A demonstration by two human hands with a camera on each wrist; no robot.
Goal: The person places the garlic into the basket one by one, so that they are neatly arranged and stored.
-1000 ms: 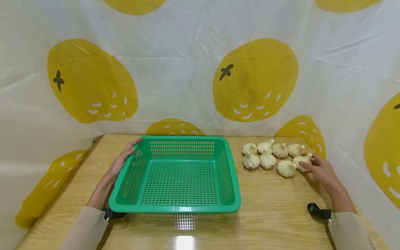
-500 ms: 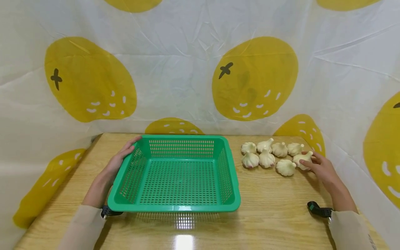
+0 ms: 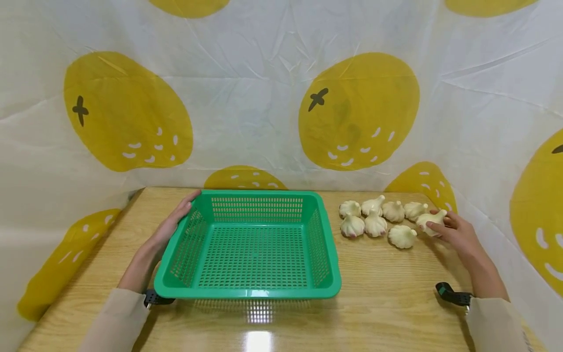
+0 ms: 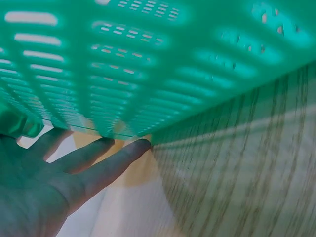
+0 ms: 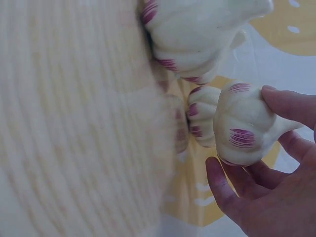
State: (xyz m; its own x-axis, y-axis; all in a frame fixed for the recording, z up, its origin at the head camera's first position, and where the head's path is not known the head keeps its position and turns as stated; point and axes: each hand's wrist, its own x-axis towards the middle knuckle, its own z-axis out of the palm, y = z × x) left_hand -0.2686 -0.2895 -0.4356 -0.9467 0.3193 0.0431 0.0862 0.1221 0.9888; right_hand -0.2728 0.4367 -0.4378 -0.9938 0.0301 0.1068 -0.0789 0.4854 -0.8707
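Observation:
On the right of the head view, my right hand [image 3: 459,234] pinches a cream garlic bulb [image 3: 430,223] between thumb and fingers. In the right wrist view this bulb [image 5: 244,126] shows purple streaks at its base and is held off the wood, with the thumb on one side and fingers below. Several more garlic bulbs [image 3: 375,225] stand in two rows to its left. My left hand [image 3: 169,227] rests along the left side of the green plastic basket [image 3: 246,293]. Seen from the left wrist, its straight fingers [image 4: 111,163] reach to the slotted outer wall [image 4: 113,84].
The basket has nothing in it and takes up the middle of the wooden table [image 3: 382,313]. A white curtain [image 3: 246,112] with yellow fruit prints hangs behind the table and along both sides. A single garlic bulb [image 3: 402,236] sits nearest the front of the group.
My right hand has lifted its garlic bulb slightly and moved it a little to the right and back. The left hand and basket have hardly shifted.

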